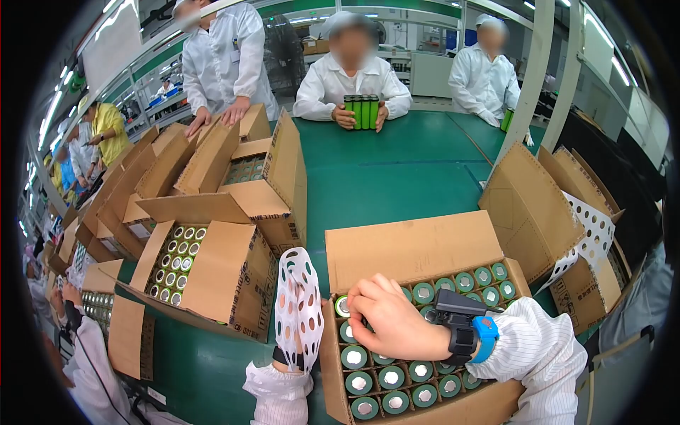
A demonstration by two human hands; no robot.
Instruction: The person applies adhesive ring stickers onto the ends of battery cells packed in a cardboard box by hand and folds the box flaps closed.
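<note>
My right hand (397, 322) is over the back left part of an open cardboard box (411, 248) of green cylindrical cells. Its fingers are curled together; what they hold, if anything, is hidden. Beside the fingertips one cell (342, 306) shows a brighter ring on top. Cardboard dividers separate the cells. A white perforated sheet (299, 312) stands upright at my left wrist, left of the box, and hides my left hand and its fingers. A black device is strapped to my right wrist with a blue band.
Left stands an open box (230, 283) of cells, with more boxes behind. At right are open boxes (531, 205) and another perforated sheet (595, 227). Across the green table (382, 166), a person holds several green cells (362, 112). A co-worker's arms are at lower left.
</note>
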